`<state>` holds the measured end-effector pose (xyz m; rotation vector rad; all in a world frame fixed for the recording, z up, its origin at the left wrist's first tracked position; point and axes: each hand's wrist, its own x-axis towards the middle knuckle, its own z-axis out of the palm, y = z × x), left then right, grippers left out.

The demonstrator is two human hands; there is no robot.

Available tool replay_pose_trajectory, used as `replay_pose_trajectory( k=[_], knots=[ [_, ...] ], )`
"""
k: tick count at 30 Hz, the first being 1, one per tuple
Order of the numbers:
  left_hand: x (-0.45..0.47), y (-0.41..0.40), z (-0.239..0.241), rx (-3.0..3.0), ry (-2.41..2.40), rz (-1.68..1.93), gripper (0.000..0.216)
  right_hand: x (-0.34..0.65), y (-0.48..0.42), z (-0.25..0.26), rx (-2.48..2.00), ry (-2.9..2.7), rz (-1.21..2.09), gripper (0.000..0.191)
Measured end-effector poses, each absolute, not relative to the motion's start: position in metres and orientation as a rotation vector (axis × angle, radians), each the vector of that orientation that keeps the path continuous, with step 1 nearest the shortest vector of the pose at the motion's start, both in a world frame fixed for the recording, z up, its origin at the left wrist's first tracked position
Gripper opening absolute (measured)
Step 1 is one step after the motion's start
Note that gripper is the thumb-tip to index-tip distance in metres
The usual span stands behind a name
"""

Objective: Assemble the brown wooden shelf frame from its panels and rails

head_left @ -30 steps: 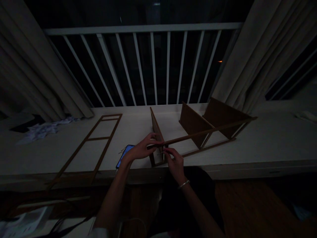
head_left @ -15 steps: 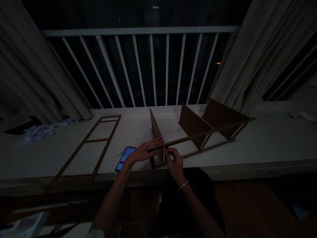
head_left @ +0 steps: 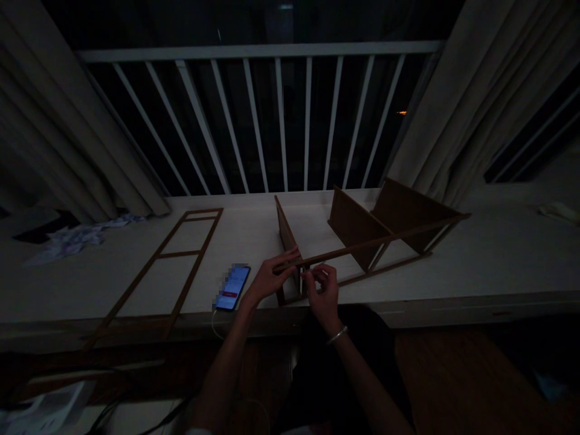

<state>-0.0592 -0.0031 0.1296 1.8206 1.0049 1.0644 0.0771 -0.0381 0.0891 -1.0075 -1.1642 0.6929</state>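
Note:
A brown wooden shelf frame (head_left: 347, 248) lies on its side on the white ledge, its shelf boards standing upright. At its near left end, my left hand (head_left: 268, 279) grips the rail, fingers lying along the first board (head_left: 284, 228) and thumb below the rail. My right hand (head_left: 322, 292) is closed in a pinch beside that same corner, just right of my left thumb. A thin, small rod-like piece seems to be between its fingertips, too dark and small to name.
A second ladder-shaped wooden frame (head_left: 179, 254) lies flat to the left. Between it and my left hand is a lit phone (head_left: 233, 289) with a cable. Crumpled wrapping (head_left: 75, 240) lies far left. A white railing (head_left: 281, 121) and curtains (head_left: 435, 109) stand behind the ledge.
My right hand has turned and its fingers have curled more at the corner; the thin piece points differently. My left hand keeps its place on the rail. The view has shifted slightly.

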Motion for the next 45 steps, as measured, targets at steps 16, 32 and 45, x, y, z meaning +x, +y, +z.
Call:
replay_pose_trajectory(
  k=[16, 32, 45],
  knots=[
    [-0.055, -0.006, 0.13, 1.781, 0.996, 1.11, 0.039, 0.088, -0.042, 0.089, -1.101, -1.271, 0.558, 0.016],
    [-0.055, -0.007, 0.129, 1.704, 0.992, 1.064, 0.04, 0.102, -0.043, 0.105, -1.174, -1.347, 0.535, 0.012],
    [-0.055, -0.008, 0.126, 1.73, 1.017, 1.119, 0.039, 0.077, -0.045, 0.088, -0.961, -0.747, 1.183, 0.028]
  ],
)
